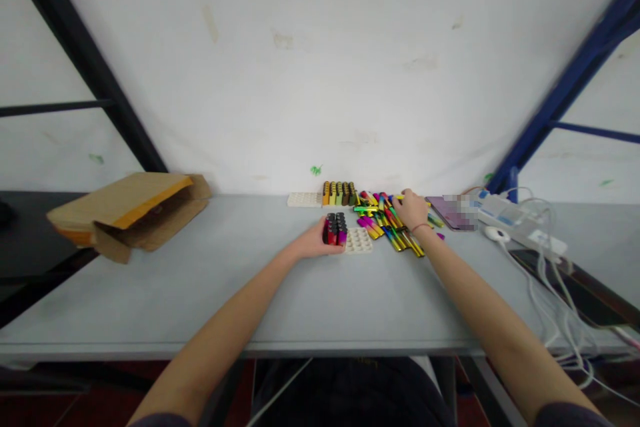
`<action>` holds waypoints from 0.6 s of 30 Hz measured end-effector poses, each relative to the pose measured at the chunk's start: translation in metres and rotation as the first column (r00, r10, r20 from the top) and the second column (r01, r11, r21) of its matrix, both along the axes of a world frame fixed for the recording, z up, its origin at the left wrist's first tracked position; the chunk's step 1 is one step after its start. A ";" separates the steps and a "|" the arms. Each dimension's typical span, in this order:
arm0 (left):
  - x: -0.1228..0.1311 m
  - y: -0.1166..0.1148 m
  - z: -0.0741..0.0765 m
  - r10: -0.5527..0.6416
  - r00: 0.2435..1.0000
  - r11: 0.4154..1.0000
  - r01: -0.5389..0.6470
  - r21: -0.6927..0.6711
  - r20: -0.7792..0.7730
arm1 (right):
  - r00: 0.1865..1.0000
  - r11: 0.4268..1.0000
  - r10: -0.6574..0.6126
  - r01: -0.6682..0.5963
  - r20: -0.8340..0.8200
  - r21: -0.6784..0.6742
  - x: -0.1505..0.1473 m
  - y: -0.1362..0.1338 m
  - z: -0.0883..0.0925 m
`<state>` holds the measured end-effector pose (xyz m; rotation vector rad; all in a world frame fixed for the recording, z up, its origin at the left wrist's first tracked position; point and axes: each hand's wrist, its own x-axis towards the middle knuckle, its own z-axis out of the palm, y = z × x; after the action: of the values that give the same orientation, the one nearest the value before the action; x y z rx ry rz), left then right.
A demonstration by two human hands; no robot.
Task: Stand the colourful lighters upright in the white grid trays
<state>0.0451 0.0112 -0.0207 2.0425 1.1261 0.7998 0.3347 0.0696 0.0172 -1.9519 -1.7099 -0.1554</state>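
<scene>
While the left hand [319,239] wraps round the left side of a block of dark-topped standing tubes [340,230], the right hand [413,210] is down at the right part of a pile of loose shiny tubes [395,238]. Left grip: closed on the block, thumb along the near side. Right grip: fingers bent and pointing down, tips hidden among the tubes, so can't tell if anything is pinched. Key relation: loose tubes lie under the right grip and spread to its left and toward the near edge, so the right hand is clearly the nearer one. Long axes are flat and mixed; several at the near side slant from far left to near right, while the block's tubes stand upright. The block covers the left part of a white tray [361,240]; bare holes show on its right, between block and pile. Farther back, by the wall, another upright group [340,193] sits just right of a second white tray [305,199]. All of this is on the grey worktop [200,293]. Open paper bag [150,193] well off left; purple phone [450,212] and power strip [520,223] right.
</scene>
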 end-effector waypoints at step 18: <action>0.002 -0.005 0.006 -0.051 0.994 0.998 0.047 0.041 0.098 | 0.592 0.629 0.740 -0.777 -0.319 0.019 -0.106 -0.068 -0.004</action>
<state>0.0472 0.0058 -0.0148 2.0311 1.0093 0.8942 0.2287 0.0021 0.0128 -1.0518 -2.2039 0.5536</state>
